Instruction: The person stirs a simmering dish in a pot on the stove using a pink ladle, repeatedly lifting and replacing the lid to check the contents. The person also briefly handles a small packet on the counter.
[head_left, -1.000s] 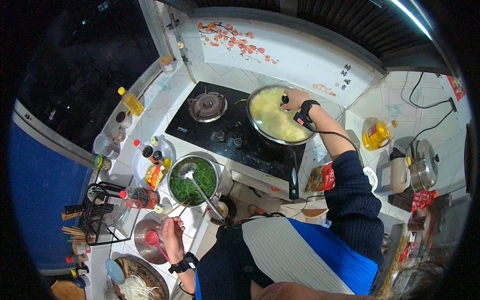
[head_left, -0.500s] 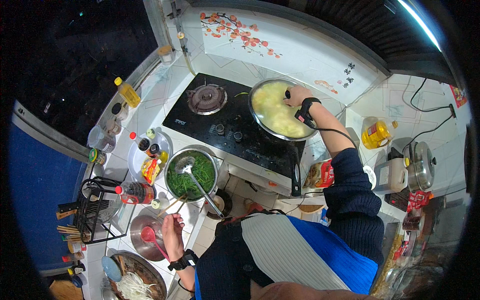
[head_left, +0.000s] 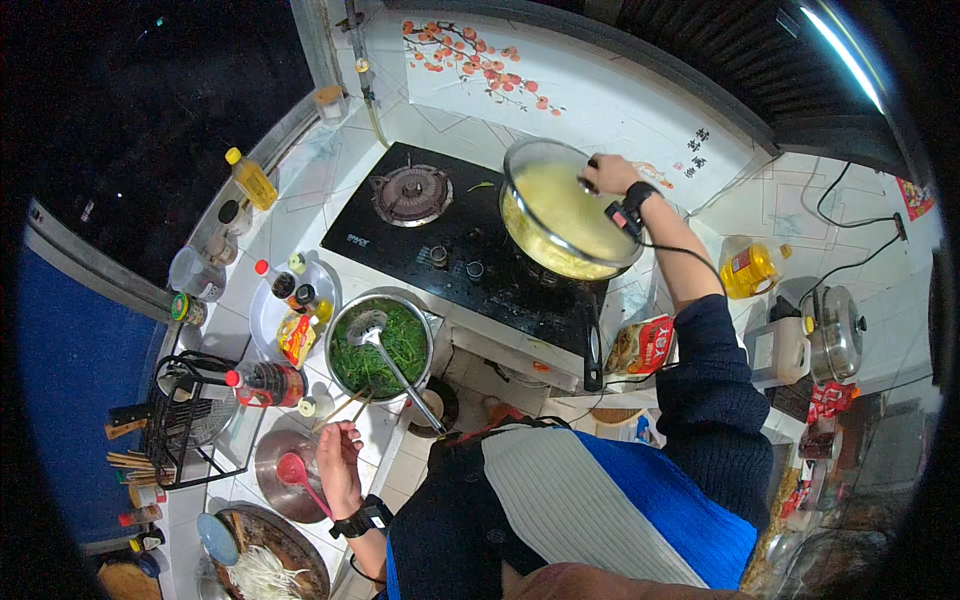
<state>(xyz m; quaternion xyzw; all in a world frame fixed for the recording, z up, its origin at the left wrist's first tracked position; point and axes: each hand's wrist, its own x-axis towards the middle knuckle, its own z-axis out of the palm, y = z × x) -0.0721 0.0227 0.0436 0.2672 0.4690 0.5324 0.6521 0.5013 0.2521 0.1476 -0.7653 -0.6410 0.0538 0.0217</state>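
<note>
Right hand [head_left: 610,175], at one o'clock: clenched on the knob of a glass lid [head_left: 565,205], held tilted over a pan [head_left: 560,240] of yellow food on the black gas hob [head_left: 450,235]. Left hand [head_left: 338,465], at seven o'clock: closed around the handle of a red spoon [head_left: 296,472], its bowl inside a small steel bowl [head_left: 275,460]. Steel pot of greens [head_left: 380,345], with ladle, centre-left, at the hob's seven o'clock. Plate of condiment bottles [head_left: 290,300] at the pot's nine o'clock. Wire rack [head_left: 180,420] at eight o'clock. Yellow oil jug [head_left: 748,268] at three o'clock.
</note>
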